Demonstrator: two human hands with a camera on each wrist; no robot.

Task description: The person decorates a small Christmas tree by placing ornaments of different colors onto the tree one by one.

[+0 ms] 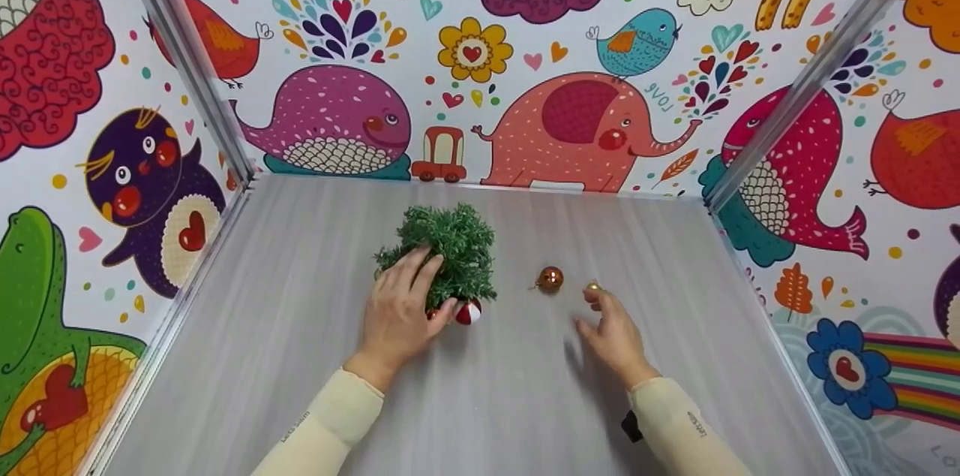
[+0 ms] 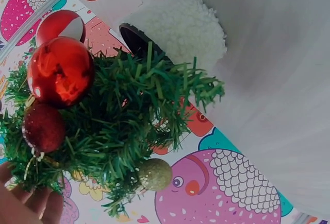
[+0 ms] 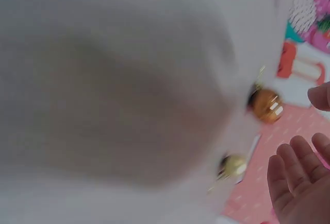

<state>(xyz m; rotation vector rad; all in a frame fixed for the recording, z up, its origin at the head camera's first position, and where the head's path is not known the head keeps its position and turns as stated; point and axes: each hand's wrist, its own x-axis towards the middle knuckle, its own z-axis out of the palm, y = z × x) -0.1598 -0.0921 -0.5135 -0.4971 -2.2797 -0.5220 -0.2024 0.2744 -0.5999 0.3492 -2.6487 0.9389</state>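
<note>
A small artificial Christmas tree [image 1: 457, 243] is on the grey table, left of centre. My left hand [image 1: 401, 307] holds its top, fingers in the branches and thumb near a red-and-white ball [image 1: 469, 311]. In the left wrist view a glossy red ball [image 2: 61, 72], a dark red ball [image 2: 43, 128] and a glittery gold ball [image 2: 155, 174] are on the branches, and the base [image 2: 178, 28] is white and fluffy. My right hand [image 1: 615, 333] is just short of a small gold ball [image 1: 593, 286], fingers loosely extended and holding nothing. Beside it lies a copper-coloured ball [image 1: 550, 279].
Printed cartoon panels [image 1: 570, 131] wall in the table [image 1: 510, 401] at the back and both sides. Metal posts [image 1: 817, 63] stand at the back corners. A black object [image 1: 632, 427] shows by the right sleeve.
</note>
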